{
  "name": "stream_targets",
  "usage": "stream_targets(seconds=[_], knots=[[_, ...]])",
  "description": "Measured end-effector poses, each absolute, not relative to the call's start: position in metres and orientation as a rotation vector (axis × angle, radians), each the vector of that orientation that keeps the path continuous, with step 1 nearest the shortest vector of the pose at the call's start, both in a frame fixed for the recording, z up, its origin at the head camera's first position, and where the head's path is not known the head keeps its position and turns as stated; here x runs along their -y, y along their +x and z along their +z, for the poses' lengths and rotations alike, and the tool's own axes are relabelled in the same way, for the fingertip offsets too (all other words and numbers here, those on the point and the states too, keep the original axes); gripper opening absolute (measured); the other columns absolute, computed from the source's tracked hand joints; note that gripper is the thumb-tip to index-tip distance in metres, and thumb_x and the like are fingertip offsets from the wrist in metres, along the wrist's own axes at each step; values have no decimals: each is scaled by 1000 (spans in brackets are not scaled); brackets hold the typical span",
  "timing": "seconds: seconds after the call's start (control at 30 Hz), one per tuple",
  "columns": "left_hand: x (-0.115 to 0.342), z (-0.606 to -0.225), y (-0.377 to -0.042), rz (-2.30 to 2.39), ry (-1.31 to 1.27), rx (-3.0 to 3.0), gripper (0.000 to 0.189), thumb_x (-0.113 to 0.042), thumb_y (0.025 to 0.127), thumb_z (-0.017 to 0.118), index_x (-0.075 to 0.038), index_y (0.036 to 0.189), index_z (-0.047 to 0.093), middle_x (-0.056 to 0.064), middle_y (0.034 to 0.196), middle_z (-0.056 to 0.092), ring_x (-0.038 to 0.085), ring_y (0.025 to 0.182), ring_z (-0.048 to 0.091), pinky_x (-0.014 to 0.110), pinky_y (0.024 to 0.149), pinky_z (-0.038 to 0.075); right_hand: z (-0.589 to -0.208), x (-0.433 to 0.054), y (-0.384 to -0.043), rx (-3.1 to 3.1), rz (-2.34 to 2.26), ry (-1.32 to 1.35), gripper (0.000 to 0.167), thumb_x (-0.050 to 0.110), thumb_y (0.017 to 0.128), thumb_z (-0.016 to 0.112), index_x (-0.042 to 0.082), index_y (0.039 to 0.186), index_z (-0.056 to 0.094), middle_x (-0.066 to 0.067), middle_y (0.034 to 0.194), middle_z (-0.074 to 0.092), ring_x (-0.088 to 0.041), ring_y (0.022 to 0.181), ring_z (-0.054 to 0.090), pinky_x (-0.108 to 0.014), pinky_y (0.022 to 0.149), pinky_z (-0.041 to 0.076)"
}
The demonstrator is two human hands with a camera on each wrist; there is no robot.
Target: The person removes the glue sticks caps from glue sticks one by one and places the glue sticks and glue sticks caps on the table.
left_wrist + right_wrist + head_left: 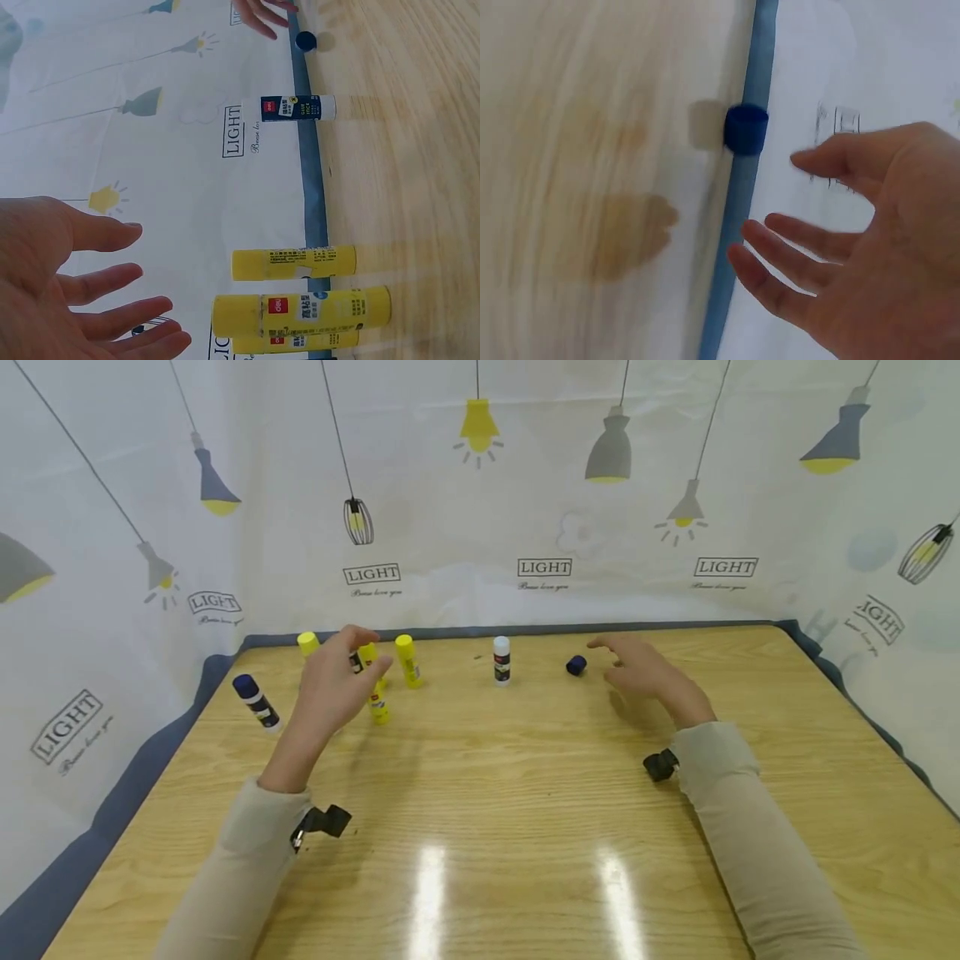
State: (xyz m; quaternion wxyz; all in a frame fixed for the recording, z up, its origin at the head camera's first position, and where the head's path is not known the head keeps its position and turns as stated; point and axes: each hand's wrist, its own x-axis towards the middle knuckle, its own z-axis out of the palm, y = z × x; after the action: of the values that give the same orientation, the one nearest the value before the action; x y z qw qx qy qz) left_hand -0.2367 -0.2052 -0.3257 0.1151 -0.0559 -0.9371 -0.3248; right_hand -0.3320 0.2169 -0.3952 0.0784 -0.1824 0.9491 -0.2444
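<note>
My left hand [330, 681] hovers over the group of glue sticks at the left, fingers relaxed and holding nothing. Beside it stand yellow glue sticks, among them one on the right [408, 662] and a nearer one [304, 313]; the hand partly hides others. A dark glue stick [356, 662] shows behind its fingers. My right hand [647, 675] is in the air with loosely bent fingers, just right of a small dark blue cap [745, 130] on the table. Between the hands, an upright dark blue glue stick [502, 662] has a white top and no blue cap.
A blue-capped glue stick [257, 702] stands at the far left of the wooden table [510, 810]. Behind the table's back edge hangs a white cloth [450, 527] printed with lamps. Black wrist mounts [326, 821] sit on both sleeves.
</note>
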Motion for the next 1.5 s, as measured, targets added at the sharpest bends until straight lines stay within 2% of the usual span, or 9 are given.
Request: stream_targets(seconds=[0.17,0.27,0.43,0.63,0.8,1.03,1.13,1.27,1.5], knots=[[212,-324,-236,-963,-148,2729,43,-29,104,63,-5,140,57,18,148,58,39,140,51,59,112,43,-394,-168,-341,-2808,-546,-775,60,9,104,51,9,161,35,-29,169,16,-54,154,18,-68,122,21],[214,-323,-235,-988,-134,2709,42,-29,104,63,-6,139,57,18,148,58,39,137,54,57,109,46,-395,-143,-344,-2772,-463,-775,57,11,107,47,8,162,32,-25,172,11,-50,156,16,-64,125,20],[215,-318,-236,-1012,-134,2668,41,-30,104,64,-7,137,59,16,145,61,38,132,58,53,106,51,-394,-123,-347,-2784,-403,-710,51,8,107,44,0,157,40,-23,170,22,-44,156,26,-57,125,25],[214,-311,-239,-1000,-171,2627,39,-27,103,65,-6,135,60,14,143,62,35,135,57,51,107,51,-387,-116,-354,-2878,-294,-661,48,9,107,46,1,154,44,-23,154,40,-40,129,57,-55,108,48],[215,-311,-240,-1007,-188,2652,40,-28,104,64,-6,136,59,15,145,61,35,137,55,51,108,50,-384,-110,-369,-2901,-238,-661,33,10,108,47,-4,134,62,-23,133,50,-32,99,59,-48,91,53],[215,-319,-240,-921,-205,2791,43,-31,103,65,-5,137,57,15,143,63,35,134,57,54,109,47,-390,-106,-385,-2933,-253,-607,28,7,103,51,-6,126,61,-25,126,51,-31,94,56,-47,87,53],[212,-320,-241,-854,-215,2836,45,-30,102,68,-4,136,58,16,141,63,36,130,59,54,107,49,-391,-108,-390,-2933,-288,-553,22,4,99,54,-7,115,64,-28,125,49,-33,91,56,-46,84,52],[210,-323,-242,-774,-221,2887,47,-29,99,72,-2,135,59,19,137,64,38,124,61,54,102,51,-392,-115,-395,-2938,-335,-515,22,4,98,54,-7,114,63,-29,123,55,-35,96,58,-48,88,52],[207,-331,-244,-681,-180,2975,50,-30,99,71,-2,138,58,19,137,64,37,120,63,53,98,53,-396,-127,-393,-2986,-441,-480,15,14,103,61,0,102,67,-16,95,68,-28,82,59,-40,74,49]])
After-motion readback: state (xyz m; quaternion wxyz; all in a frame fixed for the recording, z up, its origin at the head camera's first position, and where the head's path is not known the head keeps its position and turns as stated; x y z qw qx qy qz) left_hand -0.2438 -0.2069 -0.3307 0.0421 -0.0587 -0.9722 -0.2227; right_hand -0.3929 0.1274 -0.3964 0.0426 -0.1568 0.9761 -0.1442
